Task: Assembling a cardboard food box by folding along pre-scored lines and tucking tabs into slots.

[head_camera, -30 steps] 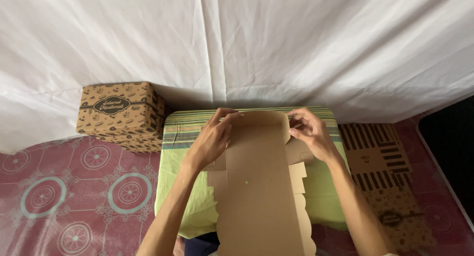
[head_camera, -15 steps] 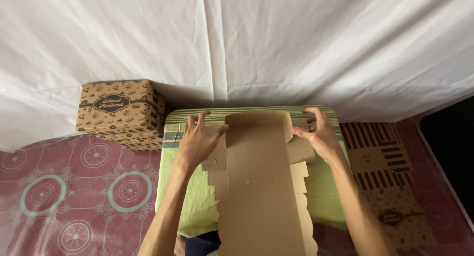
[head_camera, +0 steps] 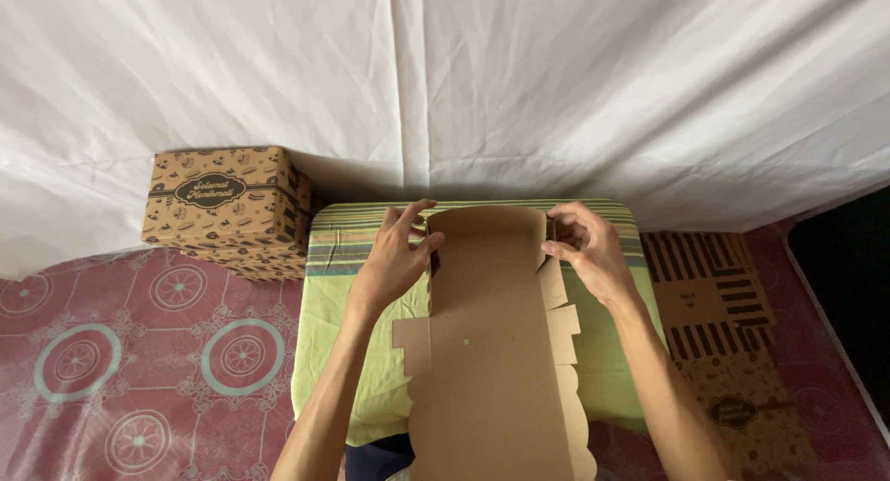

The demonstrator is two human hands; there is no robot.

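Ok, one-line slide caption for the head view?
Both hands, left hand and right hand, grip the far end of a flat cardboard box blank on a green cushion.

A low table under a green cloth [head_camera: 345,351] with a striped border carries a flat, unfolded brown cardboard box blank [head_camera: 496,351]. It stands on a red patterned floor mat [head_camera: 139,370], where an assembled printed cardboard box [head_camera: 222,210] and flat printed box blanks [head_camera: 714,323] lie.

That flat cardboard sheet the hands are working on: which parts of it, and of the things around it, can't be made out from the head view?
- Flat cardboard sheet: near end cut off by the bottom edge.
- Left hand fingers: tips hidden behind the sheet's edge.
- Green cushion: middle covered by the sheet.
- Flat printed cartons: lower part dim, pattern unclear.
- Right hand: palm faces away.
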